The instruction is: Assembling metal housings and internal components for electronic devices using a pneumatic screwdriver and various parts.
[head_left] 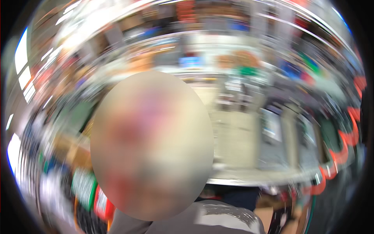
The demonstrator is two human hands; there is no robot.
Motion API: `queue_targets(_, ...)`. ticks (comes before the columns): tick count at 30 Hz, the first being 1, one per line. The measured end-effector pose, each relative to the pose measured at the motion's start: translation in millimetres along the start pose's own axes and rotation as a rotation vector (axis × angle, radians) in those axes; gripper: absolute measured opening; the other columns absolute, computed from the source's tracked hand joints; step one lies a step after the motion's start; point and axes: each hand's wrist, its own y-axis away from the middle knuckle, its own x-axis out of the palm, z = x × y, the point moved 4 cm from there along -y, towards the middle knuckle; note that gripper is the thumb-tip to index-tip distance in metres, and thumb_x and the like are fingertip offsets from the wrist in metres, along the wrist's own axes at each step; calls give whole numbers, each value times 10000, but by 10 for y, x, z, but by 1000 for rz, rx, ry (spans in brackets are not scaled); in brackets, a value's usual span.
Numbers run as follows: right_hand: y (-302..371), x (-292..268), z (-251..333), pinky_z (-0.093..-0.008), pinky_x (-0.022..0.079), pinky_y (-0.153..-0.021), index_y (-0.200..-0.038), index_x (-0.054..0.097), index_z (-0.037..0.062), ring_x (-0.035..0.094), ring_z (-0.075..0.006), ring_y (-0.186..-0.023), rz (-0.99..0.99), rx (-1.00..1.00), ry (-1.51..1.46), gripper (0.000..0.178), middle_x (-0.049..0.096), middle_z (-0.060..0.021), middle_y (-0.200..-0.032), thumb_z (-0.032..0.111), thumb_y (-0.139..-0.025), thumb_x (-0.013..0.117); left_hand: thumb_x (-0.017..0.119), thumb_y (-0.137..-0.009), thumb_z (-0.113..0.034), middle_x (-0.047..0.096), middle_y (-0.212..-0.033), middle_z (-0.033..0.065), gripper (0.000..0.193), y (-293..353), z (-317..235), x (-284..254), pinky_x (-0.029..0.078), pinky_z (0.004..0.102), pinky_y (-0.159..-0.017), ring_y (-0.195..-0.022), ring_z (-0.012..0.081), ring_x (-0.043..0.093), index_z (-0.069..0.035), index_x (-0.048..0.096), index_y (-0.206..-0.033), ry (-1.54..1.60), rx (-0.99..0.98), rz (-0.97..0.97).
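Observation:
Neither of my hands can be made out. A large blurred oval covers the left middle of the head view, and whatever lies behind it is hidden. Grey clothing with a white patch (230,219) shows at the lower edge. Beyond it stretches a pale beige table (237,152), smeared by motion. Two grey trays or boards with white sheet-like pieces, one nearer the middle (272,152) and one farther right (307,144), rest on its right part. Small dark and shiny items (233,93) stand toward its far side.
Orange-red loops (339,152) curve along the right side. At the lower left are a green container (83,187), a red container (102,202) and a brown box (72,150). Blurred shelves (218,19) with mixed goods run across the back.

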Motion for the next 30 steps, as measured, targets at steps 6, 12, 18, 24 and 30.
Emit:
queue_targets(6, -43, -480, 305, -385, 523, -782, -1174, 622, 25, 659, -256, -869, 529, 66, 152, 356, 688, -118, -917, 282, -930, 659, 601, -951, -571, 663, -1272, 211, 663, -266, -552, 624, 488, 419, -1032, -1191, 355, 639, -14, 608, -1310, 234, -26, 280)
queue_targets(12, 508, -308, 971, -349, 524, -740, -1230, 625, 7, 649, -195, -809, 1266, 68, 236, 362, 681, -77, -870, 223, -943, 670, 611, -954, -565, 646, -1315, 231, 708, -533, -920, 1065, 470, 394, -1071, -1238, 351, 623, 24, 577, -1345, 311, 10, 363)
queue_targets(18, 570, 357, 1827, -422, 507, -863, -1230, 649, 28, 646, -302, -987, 995, -467, 41, 361, 691, -147, -1058, 260, -954, 666, 567, -992, -559, 685, -1111, 144, 682, -713, -1011, 1306, 575, 347, -807, -974, 217, 670, -19, 514, -1408, 752, -30, 538)
queue_targets(24, 347, 970, 1662, -477, 498, -928, -1282, 587, 40, 567, -363, -1167, 447, -634, 266, 487, 593, -182, -1279, 243, -858, 715, 640, -957, -273, 676, -987, 46, 473, -935, -410, 624, 551, 273, -701, -844, 116, 639, -62, 566, -1374, 823, -31, 330)
queue_targets(30, 146, 1166, 1170, -522, 449, -995, -1307, 563, 40, 525, -415, -1218, 276, -436, 503, 536, 559, -194, -1332, 209, -825, 724, 651, -948, -365, 708, -946, 21, 329, -957, 1390, -1071, 513, 287, -626, -756, 110, 654, -116, 644, -1163, 577, -368, -93)
